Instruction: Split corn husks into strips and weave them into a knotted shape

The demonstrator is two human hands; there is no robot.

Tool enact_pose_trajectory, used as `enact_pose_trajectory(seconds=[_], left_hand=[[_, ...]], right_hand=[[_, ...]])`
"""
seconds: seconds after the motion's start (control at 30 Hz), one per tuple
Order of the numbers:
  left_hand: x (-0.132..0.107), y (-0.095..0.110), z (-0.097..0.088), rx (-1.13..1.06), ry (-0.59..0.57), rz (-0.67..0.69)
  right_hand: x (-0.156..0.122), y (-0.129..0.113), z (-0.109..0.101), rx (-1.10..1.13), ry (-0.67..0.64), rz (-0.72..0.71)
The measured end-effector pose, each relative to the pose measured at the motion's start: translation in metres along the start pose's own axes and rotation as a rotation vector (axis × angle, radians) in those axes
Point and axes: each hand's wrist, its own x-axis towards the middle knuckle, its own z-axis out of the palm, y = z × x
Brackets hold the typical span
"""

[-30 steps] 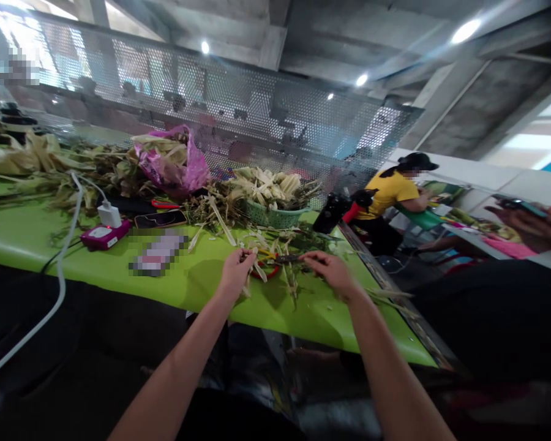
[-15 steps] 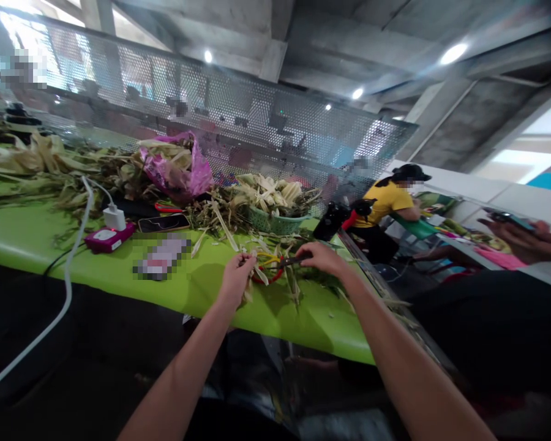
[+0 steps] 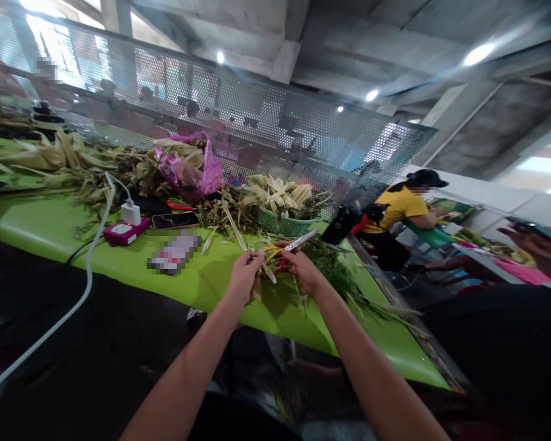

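My left hand (image 3: 245,272) is pinched shut on a bundle of pale dried leaf strips (image 3: 262,269) over the lime-green table (image 3: 202,278). My right hand (image 3: 303,268) grips red-and-yellow-handled scissors (image 3: 290,250), their blades pointing up and to the right, close beside the strips. Both hands almost touch above the table's near edge.
A green basket of husks (image 3: 280,205), a pink bag (image 3: 190,165) and heaps of dried leaves (image 3: 73,162) lie at the back. A phone (image 3: 174,220), a charger on a pink device (image 3: 126,229) with a white cable (image 3: 80,294) sit left. A person in yellow (image 3: 401,205) sits right.
My right hand has lifted the scissors off the table and brought them in towards my left hand. The left hand has kept its hold on the strips.
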Motion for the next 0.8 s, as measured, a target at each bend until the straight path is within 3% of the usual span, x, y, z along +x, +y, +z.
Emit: enact_pose_trajectory(seconds=[0.13, 0.3, 0.43, 0.53, 0.63, 0.8], left_hand=[[0.0, 0.003, 0.0, -0.009, 0.035, 0.024], [-0.002, 0.007, 0.0, 0.028, 0.074, 0.04], [-0.002, 0.006, 0.0, 0.01, 0.087, 0.044], [0.0, 0.004, 0.0, -0.015, 0.093, 0.045], [0.001, 0.004, 0.0, -0.03, 0.113, 0.054], [0.001, 0.005, -0.001, -0.011, 0.121, 0.041]], right_hand=[[0.0, -0.001, -0.006, 0.119, 0.071, -0.05], [-0.004, -0.03, -0.042, 0.231, 0.204, -0.27], [-0.022, -0.052, -0.067, 0.066, 0.347, -0.302], [-0.044, -0.061, -0.077, -0.139, 0.422, -0.24], [-0.071, -0.062, -0.077, -0.253, 0.294, -0.072], [-0.11, -0.05, -0.057, -0.136, 0.016, 0.14]])
